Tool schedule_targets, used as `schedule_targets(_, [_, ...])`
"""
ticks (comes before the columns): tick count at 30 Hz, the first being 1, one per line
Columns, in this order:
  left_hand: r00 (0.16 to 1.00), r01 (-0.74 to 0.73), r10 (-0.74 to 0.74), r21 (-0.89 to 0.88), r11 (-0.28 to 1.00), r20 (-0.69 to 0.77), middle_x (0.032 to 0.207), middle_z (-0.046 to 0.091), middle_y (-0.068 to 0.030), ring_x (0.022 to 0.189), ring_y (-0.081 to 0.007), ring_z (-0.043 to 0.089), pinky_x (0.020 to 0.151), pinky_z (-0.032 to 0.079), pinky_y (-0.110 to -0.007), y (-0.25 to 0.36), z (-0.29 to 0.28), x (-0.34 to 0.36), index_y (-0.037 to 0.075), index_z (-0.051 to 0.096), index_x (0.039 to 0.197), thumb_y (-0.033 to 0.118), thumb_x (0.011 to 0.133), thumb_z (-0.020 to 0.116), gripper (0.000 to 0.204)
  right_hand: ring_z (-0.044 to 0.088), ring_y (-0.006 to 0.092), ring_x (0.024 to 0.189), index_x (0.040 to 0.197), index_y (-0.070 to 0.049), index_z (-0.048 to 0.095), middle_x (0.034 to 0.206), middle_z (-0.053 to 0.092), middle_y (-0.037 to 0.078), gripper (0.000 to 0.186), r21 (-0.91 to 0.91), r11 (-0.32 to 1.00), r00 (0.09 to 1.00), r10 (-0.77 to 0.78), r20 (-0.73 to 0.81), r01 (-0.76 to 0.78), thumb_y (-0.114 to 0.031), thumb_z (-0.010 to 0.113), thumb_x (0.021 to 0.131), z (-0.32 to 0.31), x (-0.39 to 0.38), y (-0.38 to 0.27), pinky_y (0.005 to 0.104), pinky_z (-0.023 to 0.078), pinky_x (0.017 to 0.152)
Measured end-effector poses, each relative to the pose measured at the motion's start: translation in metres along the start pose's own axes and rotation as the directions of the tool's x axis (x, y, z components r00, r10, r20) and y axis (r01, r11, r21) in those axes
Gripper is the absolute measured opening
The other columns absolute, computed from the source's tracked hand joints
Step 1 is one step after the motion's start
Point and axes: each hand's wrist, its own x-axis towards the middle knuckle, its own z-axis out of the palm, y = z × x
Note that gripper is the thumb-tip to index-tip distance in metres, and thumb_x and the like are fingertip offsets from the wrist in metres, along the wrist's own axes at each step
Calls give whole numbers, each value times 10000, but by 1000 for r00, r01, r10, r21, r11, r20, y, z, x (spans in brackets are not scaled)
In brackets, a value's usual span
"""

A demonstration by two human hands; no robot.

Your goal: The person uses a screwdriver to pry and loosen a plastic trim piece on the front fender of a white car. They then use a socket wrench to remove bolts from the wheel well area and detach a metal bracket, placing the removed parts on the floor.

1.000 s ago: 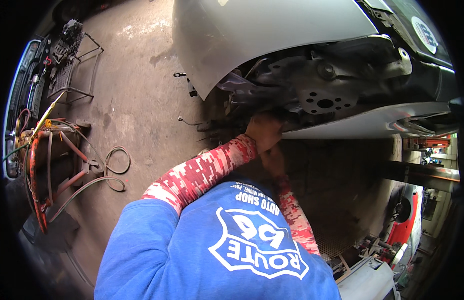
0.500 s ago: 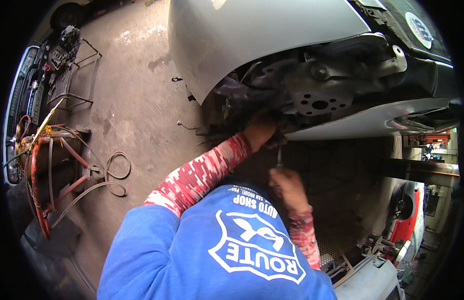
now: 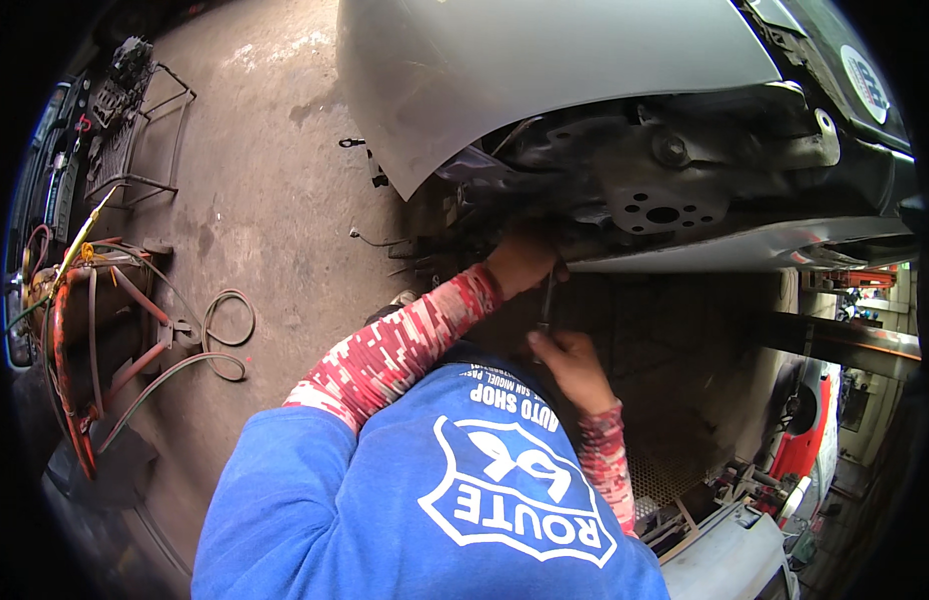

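At the lower edge of a grey car body, my left hand (image 3: 525,262) reaches into the dark wheel-arch area. Its fingers are hidden by shadow and by the hand itself. Below and to the right, my right hand (image 3: 575,370) is closed on the lower end of a slim, metal-shafted hand tool (image 3: 550,298); which kind I cannot tell. The shaft rises, slightly tilted, to beside my left hand, and its far end is lost in the dark. Above the hands is a dark metal plate with several round holes (image 3: 663,214), under the curved grey fender (image 3: 545,60).
A bent metal stand (image 3: 135,150) bears a dark mechanical part. Left of me stands an orange metal frame (image 3: 135,300) with a coiled hose (image 3: 225,350) on the concrete floor. A grey panel (image 3: 730,560) and a red car part (image 3: 800,440) lie to the lower right.
My right hand has moved slightly left and up, and the tool has gone from nearly upright to a slight tilt. My left hand stays by the wheel arch. The whole view has shifted a little.
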Motion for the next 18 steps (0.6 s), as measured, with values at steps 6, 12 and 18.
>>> schedule_targets(6, [990,19,48,457,889,-133,859,692,-160,708,-338,670,640,548,-445,4,19,-16,69,674,1050,206,889,607,222,641,422,724,908,-22,705,755,654,219,370,-573,789,921,-363,-142,222,-379,610,922,22,85,113,489,488,681])
schedule_targets(12, [992,-100,129,590,802,-8,921,687,-187,784,-360,674,691,550,-454,2,12,-12,74,680,1063,222,889,609,239,630,399,859,1157,-20,615,1030,648,200,341,-879,248,603,-796,54,407,-267,548,932,27,149,120,475,513,810])
schedule_targets(18, [989,-71,129,539,840,-70,925,695,-169,802,-309,696,669,559,-421,-8,21,-8,61,675,1093,213,917,581,250,627,319,935,1284,2,508,1220,564,174,474,-620,604,760,-649,-19,501,-343,553,962,19,118,67,419,506,870])
